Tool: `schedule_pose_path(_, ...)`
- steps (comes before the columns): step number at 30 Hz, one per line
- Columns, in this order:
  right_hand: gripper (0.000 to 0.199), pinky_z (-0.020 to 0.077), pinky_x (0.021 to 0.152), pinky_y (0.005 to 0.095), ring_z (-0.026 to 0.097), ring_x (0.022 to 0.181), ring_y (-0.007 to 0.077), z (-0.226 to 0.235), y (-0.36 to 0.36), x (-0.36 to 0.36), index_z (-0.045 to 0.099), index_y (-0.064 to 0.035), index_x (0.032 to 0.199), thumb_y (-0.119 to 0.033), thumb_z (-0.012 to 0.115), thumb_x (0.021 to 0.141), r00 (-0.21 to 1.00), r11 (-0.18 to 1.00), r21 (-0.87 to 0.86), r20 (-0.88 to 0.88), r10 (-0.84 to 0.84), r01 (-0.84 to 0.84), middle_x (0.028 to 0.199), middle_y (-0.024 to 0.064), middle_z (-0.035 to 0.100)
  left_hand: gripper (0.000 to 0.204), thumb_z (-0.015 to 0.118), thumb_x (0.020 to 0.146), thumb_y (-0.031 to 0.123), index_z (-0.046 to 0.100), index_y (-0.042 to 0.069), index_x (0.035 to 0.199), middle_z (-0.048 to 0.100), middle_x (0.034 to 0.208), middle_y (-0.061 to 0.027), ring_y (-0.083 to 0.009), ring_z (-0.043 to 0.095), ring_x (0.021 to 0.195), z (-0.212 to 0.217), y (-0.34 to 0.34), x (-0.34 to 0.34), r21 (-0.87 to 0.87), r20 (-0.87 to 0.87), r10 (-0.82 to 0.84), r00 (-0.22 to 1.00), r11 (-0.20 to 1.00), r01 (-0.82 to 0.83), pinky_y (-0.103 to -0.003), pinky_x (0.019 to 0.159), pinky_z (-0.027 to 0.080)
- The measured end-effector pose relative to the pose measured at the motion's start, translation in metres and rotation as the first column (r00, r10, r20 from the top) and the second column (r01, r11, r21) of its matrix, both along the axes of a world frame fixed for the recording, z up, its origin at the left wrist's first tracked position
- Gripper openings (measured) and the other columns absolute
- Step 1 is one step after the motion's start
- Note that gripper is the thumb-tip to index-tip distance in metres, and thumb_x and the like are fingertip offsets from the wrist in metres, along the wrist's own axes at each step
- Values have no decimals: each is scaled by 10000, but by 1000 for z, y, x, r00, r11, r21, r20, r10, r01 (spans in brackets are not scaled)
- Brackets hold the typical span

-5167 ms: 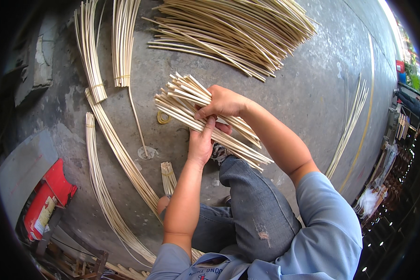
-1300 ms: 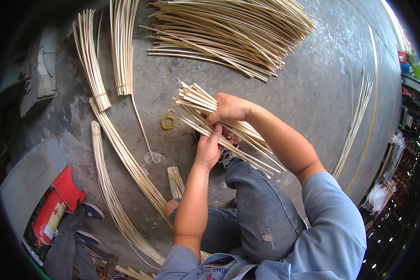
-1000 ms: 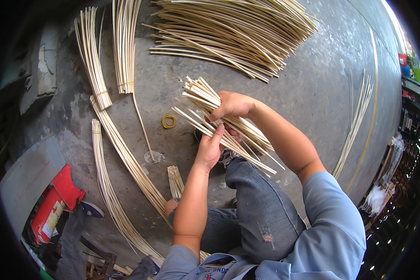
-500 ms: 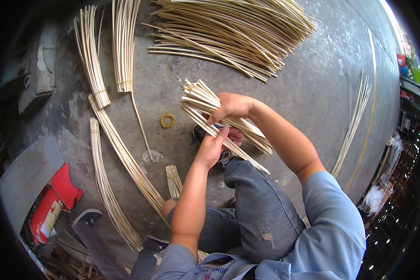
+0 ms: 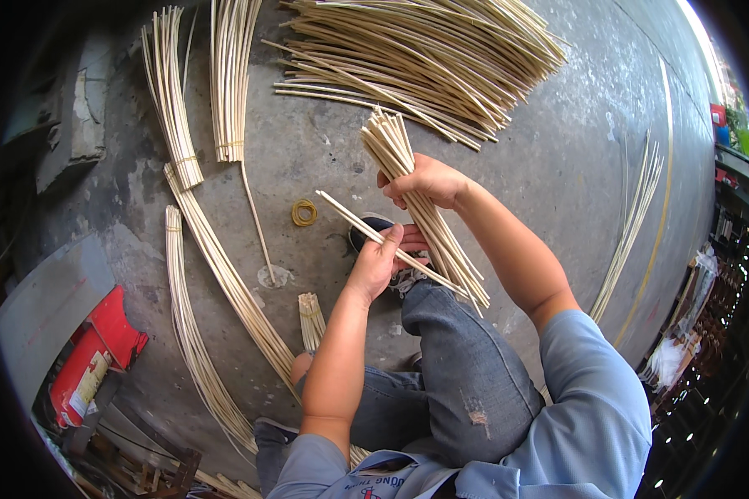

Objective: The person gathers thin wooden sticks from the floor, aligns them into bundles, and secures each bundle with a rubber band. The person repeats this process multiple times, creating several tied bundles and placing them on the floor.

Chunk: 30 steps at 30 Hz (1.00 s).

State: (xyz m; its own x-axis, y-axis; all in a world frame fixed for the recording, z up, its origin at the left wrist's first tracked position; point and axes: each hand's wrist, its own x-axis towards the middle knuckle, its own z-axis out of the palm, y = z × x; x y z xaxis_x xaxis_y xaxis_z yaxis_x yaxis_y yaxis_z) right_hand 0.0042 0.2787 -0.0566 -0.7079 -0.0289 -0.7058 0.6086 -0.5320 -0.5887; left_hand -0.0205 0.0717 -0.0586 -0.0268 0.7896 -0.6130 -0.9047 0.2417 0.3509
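A thick bunch of pale rattan sticks (image 5: 391,148) stands tilted in front of me, with my right hand (image 5: 431,180) wrapped round its upper half. My left hand (image 5: 380,264) grips a few separate sticks (image 5: 349,218) between thumb and fingers, and these slant down to the right. Their lower ends cross the lower end of the bunch above my knee. The left fingertips reach to the side of the bunch; whether they touch it I cannot tell. On the floor left of my hands lies a coil of yellow bands (image 5: 305,213).
A large pile of loose sticks (image 5: 424,58) covers the floor ahead. Tied bundles (image 5: 175,125) lie at the left, and a short bundle end (image 5: 310,320) shows beside my left forearm. A few thin sticks (image 5: 632,220) rest at the right. A red object (image 5: 91,358) is at lower left.
My right hand has turned the bunch more upright and moved it away from the few sticks in my left hand. Another person's leg at lower left has mostly gone from view.
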Motion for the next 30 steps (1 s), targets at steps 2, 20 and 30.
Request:
schedule_pose_path(2,340,525,681,307,637,739,161,3,-3,-1,697,7,1011,-146,821,734,997,997,13,-35,74,-74,848,70,681,512,464,1099,407,582,-66,1256,694,1166,-168,-263,709,1067,0,2,2,-24,11,-39,999,999,39,-404,885,634)
schedule_pose_path(20,370,548,839,450,669,974,365,-39,-55,30,651,-75,1062,-157,767,719,895,219,869,441,67,-444,1002,149,698,313,603,1060,265,625,-46,1092,698,1009,-135,-222,718,936,-28,-4,23,-209,-194,-107,975,976,65,-364,820,637)
schedule_pose_path(30,836,371,1055,506,447,1316,367,-36,-49,24,534,-84,1389,-429,871,706,974,-13,975,221,51,-221,1383,154,518,242,574,1071,203,600,-30,1130,688,1073,-144,-247,722,995,-39,-20,23,-153,-154,26,988,987,-49,-353,838,630)
